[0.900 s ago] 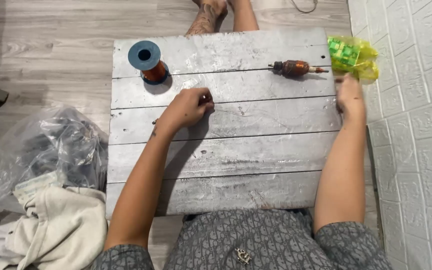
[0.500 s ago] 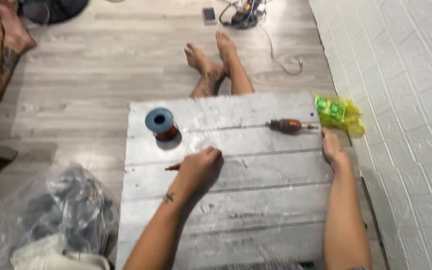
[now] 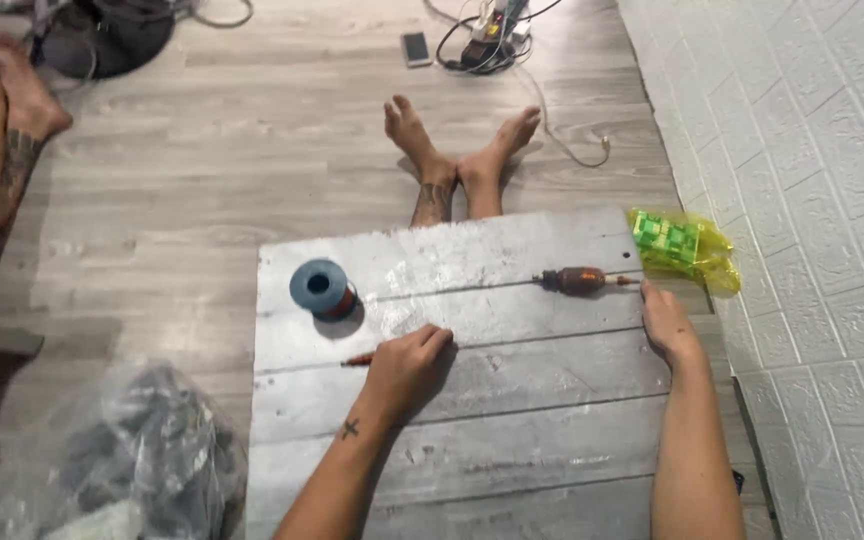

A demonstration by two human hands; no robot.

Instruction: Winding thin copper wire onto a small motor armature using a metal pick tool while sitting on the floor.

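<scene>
**Two hands on the plank worktop**

A blue spool (image 3: 320, 288) stands at the worktop's (image 3: 512, 440) left. The left hand (image 3: 404, 368) lies curled over a thin red-tipped tool (image 3: 358, 359). A brown motor (image 3: 576, 281) lies just beyond the right hand (image 3: 668, 322), whose grip rests flat, empty. A green bag (image 3: 676, 245) sits at the far corner.

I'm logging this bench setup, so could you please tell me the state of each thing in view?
Blue wire spool: upright on the grey plank board.
Brown motor coil: lying flat, untouched.
Green-yellow plastic bag: crumpled at the board's corner.
Left hand: closed on a thin red-tipped tool.
Right hand: resting flat, empty.
</scene>
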